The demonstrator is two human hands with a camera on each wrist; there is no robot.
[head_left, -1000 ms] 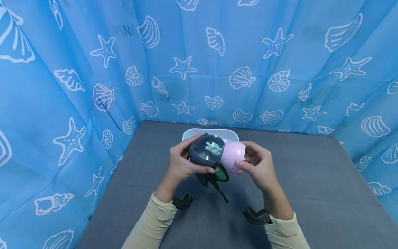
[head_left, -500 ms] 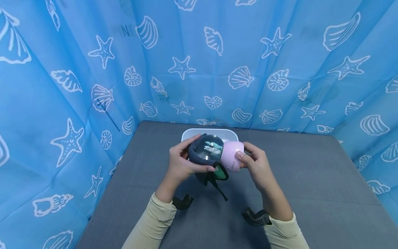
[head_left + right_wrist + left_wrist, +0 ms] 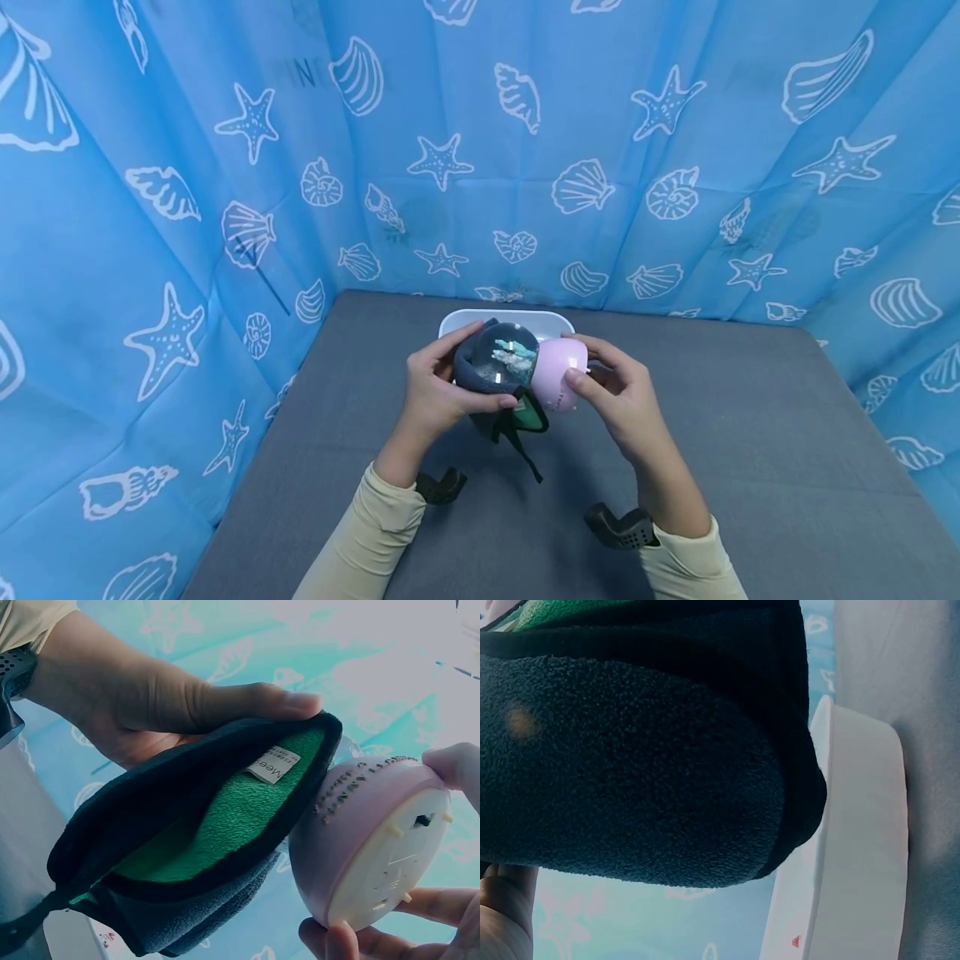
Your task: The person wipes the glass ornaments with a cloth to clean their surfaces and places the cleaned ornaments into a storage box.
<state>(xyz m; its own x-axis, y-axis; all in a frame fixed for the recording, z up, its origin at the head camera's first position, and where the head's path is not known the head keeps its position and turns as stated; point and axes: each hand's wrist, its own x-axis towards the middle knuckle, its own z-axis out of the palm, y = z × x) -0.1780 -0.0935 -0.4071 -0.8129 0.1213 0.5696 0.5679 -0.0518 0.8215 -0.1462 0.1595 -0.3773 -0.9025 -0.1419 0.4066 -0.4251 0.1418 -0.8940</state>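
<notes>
A snow globe (image 3: pixel 515 353) with a clear dome, a pale turquoise and white figure inside and a pink base (image 3: pixel 559 372) lies sideways between both hands. My left hand (image 3: pixel 438 379) holds a dark grey cloth (image 3: pixel 630 765) with green lining (image 3: pixel 225 810) against the dome, thumb along its near edge. A small white label (image 3: pixel 274 765) and a dangling dark strap show on the cloth. My right hand (image 3: pixel 618 387) grips the pink base by its edge, fingers and thumb around it. Raised lettering and a cream underside (image 3: pixel 390 859) show in the right wrist view.
A white tray (image 3: pixel 453 321) stands behind and below the hands, near the table's back edge. Grey fabric covers the table (image 3: pixel 750 433). A blue shell-print curtain (image 3: pixel 480 208) closes off the back and sides.
The globe's base has turned a little, bringing lettering into sight. My right thumb and fingers have shifted their hold on the base. My left hand stays almost in place with the cloth.
</notes>
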